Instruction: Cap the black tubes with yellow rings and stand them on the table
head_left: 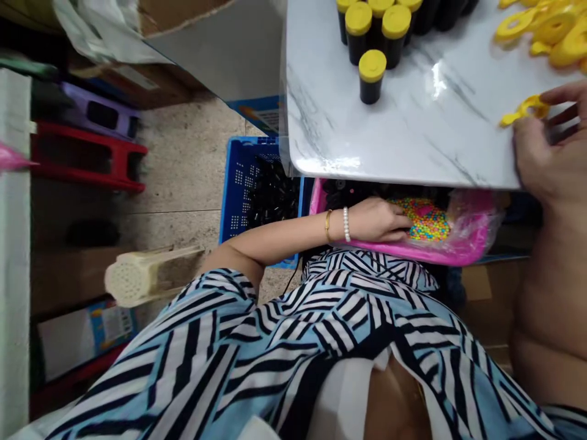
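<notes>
My left hand [378, 221], wearing a pearl bracelet and a gold bangle, reaches into a pink basin [477, 247] below the table edge. Its fingers are curled together against small multicoloured balls [428, 221]; whatever they may hold is hidden. On the table's right side, my right hand [557, 146] has thumb and forefinger around a yellow plastic ring-shaped piece with a tab [527, 111]. Beyond it lies a pile of similar yellow pieces [557, 30]. Several black containers with yellow caps stand on the table, the nearest black container [371, 76] upright and slightly apart.
The white marble-patterned table [413, 140] has a rounded front corner. Beneath it, a blue crate [233, 183] holds many glossy black parts. To the left are a cream stool [131, 280], a red stool [92, 156] and cardboard boxes. Clear plastic film [472, 211] lies over the basin's right part.
</notes>
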Demonstrator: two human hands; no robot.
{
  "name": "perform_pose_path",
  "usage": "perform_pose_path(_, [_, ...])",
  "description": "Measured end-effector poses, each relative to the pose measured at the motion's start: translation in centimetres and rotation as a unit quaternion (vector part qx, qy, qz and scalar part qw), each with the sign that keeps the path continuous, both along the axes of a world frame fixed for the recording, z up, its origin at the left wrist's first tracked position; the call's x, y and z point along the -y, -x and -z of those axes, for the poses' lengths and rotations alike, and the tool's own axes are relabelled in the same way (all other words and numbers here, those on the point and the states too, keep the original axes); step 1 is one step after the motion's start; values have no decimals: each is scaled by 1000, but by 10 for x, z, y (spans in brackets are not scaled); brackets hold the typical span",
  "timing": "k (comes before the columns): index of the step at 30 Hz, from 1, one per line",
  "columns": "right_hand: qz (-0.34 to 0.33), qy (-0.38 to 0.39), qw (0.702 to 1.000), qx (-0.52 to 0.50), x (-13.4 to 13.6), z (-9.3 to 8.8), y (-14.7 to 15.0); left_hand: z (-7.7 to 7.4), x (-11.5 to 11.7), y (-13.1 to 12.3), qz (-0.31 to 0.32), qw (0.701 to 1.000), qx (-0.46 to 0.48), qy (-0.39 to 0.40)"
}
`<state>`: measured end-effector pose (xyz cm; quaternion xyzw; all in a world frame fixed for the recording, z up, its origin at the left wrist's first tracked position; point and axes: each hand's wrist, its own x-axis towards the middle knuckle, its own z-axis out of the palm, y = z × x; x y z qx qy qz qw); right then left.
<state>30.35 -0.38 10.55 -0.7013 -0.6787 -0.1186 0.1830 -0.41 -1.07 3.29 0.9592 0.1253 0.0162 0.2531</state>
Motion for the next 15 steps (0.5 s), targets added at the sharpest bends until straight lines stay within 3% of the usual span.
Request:
perform_pose_path(3, [-8, 0, 1000, 13, 0, -1, 3, -4, 2, -1, -34, 996, -87, -1])
perform_pose_path(7, [-10, -8, 1000, -2, 0, 0, 5, 0, 4, 1, -6, 993, -119, 12])
perform_pose_path(11, [-10, -12, 1000, -7, -1, -1, 5, 2, 4, 10, -25, 997, -5, 73])
perform_pose_path(15, [-8, -29, 999, 10, 0, 4, -2, 7, 6, 19, -44, 979, 135, 146])
